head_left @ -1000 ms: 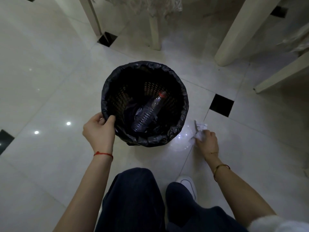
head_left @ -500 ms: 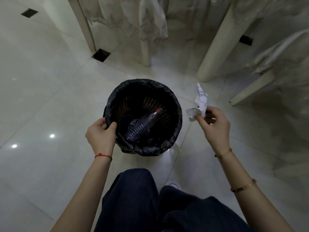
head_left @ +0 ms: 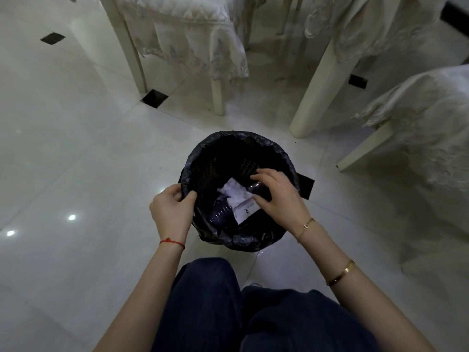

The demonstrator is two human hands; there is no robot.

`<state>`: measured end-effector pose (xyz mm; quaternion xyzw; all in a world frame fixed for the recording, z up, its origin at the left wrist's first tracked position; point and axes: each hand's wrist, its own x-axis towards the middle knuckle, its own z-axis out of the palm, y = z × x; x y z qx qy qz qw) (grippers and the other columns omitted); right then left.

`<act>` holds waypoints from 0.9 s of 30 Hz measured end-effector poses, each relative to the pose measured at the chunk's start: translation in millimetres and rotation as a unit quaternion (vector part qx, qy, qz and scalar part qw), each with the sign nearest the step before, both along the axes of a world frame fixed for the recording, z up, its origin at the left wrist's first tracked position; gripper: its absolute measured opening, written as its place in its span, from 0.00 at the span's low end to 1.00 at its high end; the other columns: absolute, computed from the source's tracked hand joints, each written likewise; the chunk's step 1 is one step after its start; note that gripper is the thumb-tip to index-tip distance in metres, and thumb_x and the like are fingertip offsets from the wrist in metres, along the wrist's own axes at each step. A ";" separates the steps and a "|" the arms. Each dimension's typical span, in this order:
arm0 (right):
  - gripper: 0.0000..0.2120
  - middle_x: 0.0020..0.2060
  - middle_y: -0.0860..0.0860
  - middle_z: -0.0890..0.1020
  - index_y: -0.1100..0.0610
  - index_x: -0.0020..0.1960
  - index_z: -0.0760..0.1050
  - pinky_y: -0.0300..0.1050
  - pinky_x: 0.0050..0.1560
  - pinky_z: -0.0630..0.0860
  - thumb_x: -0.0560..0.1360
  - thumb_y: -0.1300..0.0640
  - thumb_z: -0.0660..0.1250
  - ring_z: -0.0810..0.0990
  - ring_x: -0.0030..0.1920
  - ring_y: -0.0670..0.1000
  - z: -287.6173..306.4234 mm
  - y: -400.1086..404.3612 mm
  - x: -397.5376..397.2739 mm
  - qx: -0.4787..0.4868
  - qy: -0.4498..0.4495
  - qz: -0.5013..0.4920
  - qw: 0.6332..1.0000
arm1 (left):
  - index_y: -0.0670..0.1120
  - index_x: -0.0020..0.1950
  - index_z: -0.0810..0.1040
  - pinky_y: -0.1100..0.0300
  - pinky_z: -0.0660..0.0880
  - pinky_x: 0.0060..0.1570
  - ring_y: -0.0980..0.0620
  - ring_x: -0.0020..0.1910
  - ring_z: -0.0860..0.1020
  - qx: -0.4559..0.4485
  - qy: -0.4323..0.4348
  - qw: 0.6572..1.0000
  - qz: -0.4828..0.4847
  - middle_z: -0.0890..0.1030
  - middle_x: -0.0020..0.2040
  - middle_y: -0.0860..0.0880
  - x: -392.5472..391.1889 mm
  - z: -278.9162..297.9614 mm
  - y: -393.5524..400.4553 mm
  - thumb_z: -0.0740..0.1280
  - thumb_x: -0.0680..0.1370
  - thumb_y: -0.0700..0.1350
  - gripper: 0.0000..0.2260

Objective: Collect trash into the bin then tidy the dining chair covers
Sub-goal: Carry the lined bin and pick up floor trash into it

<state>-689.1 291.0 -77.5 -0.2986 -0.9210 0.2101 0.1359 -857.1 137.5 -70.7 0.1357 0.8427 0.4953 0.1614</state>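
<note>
The left hand [head_left: 172, 212] is gripping the near-left rim of the bin [head_left: 284, 158], fingers curled over the black liner, holding it steady on the floor [head_left: 88, 161]. The right hand [head_left: 278, 196] is hanging over the bin's mouth with fingers loosely spread, and the crumpled paper [head_left: 237, 195] is lying inside just beside its fingertips; whether a fingertip is touching the paper I cannot tell. The paper is resting on a clear bottle [head_left: 223, 212] at the bottom.

To do this step well, the right hand should be letting go low inside the mouth, so the light paper is dropping straight down rather than catching on the liner's edge. The left hand should be pinning the liner at the rim so it is not slipping inward. Judging by the floor in view, little trash is remaining nearby.

Counting: one bin, one paper, one bottle, two hands, and two covered chairs, one chair [head_left: 182, 34] ahead and a second chair [head_left: 426, 118] at right, their lace covers waiting to be straightened.
</note>
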 end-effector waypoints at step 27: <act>0.14 0.51 0.45 0.82 0.53 0.60 0.77 0.29 0.47 0.75 0.75 0.57 0.69 0.80 0.50 0.39 342.8 -69.7 109.8 -0.271 0.175 -0.333 0.886 | 0.54 0.36 0.79 0.56 0.78 0.42 0.53 0.31 0.77 -0.050 -0.045 0.996 -0.055 0.83 0.31 0.48 42.5 372.9 -37.5 0.69 0.69 0.41 0.07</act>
